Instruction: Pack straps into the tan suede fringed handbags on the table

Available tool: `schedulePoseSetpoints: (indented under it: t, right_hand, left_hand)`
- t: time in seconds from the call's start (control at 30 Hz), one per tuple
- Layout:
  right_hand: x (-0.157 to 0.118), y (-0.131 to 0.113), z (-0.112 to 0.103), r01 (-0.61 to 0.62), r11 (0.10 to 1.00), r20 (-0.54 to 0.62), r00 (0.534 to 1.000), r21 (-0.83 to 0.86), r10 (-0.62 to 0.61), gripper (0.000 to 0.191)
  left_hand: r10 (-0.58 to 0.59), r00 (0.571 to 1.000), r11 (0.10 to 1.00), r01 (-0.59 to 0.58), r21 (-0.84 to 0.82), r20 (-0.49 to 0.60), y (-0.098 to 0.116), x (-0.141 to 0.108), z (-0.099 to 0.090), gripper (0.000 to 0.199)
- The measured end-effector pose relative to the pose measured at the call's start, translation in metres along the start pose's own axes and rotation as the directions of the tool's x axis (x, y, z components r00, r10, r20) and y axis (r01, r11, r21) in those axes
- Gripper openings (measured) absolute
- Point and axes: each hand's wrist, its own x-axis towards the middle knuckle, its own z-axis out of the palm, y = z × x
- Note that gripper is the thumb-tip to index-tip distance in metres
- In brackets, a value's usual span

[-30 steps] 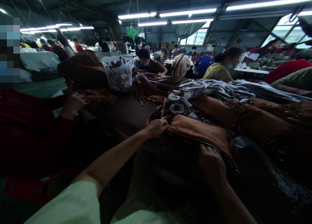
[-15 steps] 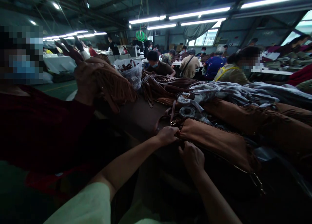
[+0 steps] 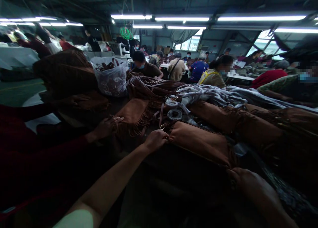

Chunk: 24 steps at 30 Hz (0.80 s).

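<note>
Running this remotely, my left hand (image 3: 155, 142) is pinching the tan fringed bag (image 3: 198, 140) by the worktop's (image 3: 116, 104) front edge, can't tell if my right hand (image 3: 250, 181) grips its corner, so a lopsided tug could drag it off.

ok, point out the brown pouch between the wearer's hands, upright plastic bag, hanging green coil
Brown pouch (image 3: 198, 140): head view, middle of its visible face.
Plastic bag (image 3: 110, 79): head view, its front wall.
Green coil (image 3: 126, 34): head view, its loops.
</note>
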Motion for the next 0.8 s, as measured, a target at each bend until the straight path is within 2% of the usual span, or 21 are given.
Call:
schedulePoseSetpoints:
  t: [0.1,0.2,0.27,0.33,0.37,0.43,0.5,0.53,0.6,0.7,0.77,0.8]
  right_hand:
    - [0.001,0.0,-0.003,-0.008,0.995,0.204,0.979,0.103,-0.013,0.038]
    - [-0.004,0.001,-0.013,-0.02,0.984,0.293,0.956,0.174,-0.033,0.045]
    - [-0.012,-0.004,-0.022,-0.04,0.993,0.211,0.977,0.114,0.015,0.043]
    - [-0.016,-0.022,-0.029,-0.042,0.999,-0.014,0.999,0.004,0.042,0.036]
    - [-0.015,-0.037,-0.03,-0.014,0.999,-0.15,0.989,-0.043,0.008,0.033]
    - [-0.004,-0.074,-0.028,0.13,0.987,-0.295,0.943,-0.093,-0.152,0.047]
    - [0.017,-0.112,-0.02,0.228,0.967,-0.321,0.912,-0.117,-0.254,0.066]
    - [0.027,-0.127,-0.016,0.263,0.956,-0.302,0.908,-0.128,-0.29,0.07]
    - [0.043,-0.148,-0.008,0.308,0.941,-0.231,0.914,-0.143,-0.334,0.058]
    - [0.05,-0.16,-0.004,0.287,0.94,-0.185,0.929,-0.185,-0.32,0.049]
    - [0.048,-0.16,-0.013,0.293,0.931,-0.157,0.931,-0.218,-0.33,0.049]
    - [0.048,-0.157,-0.022,0.314,0.921,-0.137,0.927,-0.231,-0.35,0.048]
  left_hand:
    - [0.0,1.0,1.0,0.0,0.003,-0.002,0.001,0.0,0.002,0.028]
    - [-0.008,0.999,1.0,0.009,-0.026,0.034,0.002,-0.001,-0.001,0.028]
    - [-0.008,0.999,0.999,0.009,-0.038,0.038,0.005,-0.002,-0.003,0.028]
    - [-0.014,0.999,0.999,0.015,-0.046,0.033,0.011,-0.003,-0.005,0.028]
    - [-0.017,0.999,0.999,0.019,-0.051,0.038,0.014,-0.003,-0.007,0.028]
    - [-0.025,0.997,0.997,0.03,-0.068,0.068,0.021,-0.002,-0.013,0.029]
    - [-0.019,0.993,0.995,0.03,-0.098,0.114,0.026,-0.001,-0.021,0.03]
    - [-0.009,0.991,0.993,0.024,-0.115,0.135,0.028,0.0,-0.025,0.031]
    - [0.01,0.987,0.99,0.013,-0.142,0.158,0.031,-0.001,-0.034,0.03]
    - [0.013,0.991,0.985,0.011,-0.175,0.135,0.035,-0.003,-0.046,0.027]
    - [-0.003,0.996,0.973,0.022,-0.229,0.086,0.037,-0.005,-0.053,0.029]
    - [-0.026,0.999,0.963,0.032,-0.269,0.027,0.038,-0.006,-0.057,0.032]
